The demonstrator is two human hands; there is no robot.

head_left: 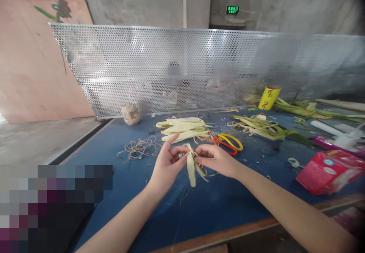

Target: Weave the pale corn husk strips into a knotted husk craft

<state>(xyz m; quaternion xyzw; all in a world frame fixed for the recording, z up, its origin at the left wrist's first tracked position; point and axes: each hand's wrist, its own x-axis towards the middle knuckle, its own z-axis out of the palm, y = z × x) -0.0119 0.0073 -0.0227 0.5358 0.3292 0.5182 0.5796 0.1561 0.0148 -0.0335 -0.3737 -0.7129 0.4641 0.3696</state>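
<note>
Between my two hands is a small bundle of pale corn husk strips (191, 171), its ends hanging down over the blue table. My left hand (170, 159) pinches it from the left with thumb and fingers, the index finger raised. From the right, my right hand (213, 159) pinches the bundle near its top, fingertips curled together. Just behind my hands lies a stack of pale green corn husks (185, 125). A pair of scissors (229, 142) with one red and one yellow handle rests right of the stack. Loose thin string (139, 148) lies tangled to the left.
A ball of twine (130, 114) stands at the back left, before a perforated metal screen (128, 59). Leafy husk scraps (256, 125) and a yellow roll (269, 97) are at the back right. A red package (327, 171) sits at the right edge of the blue table (228, 207).
</note>
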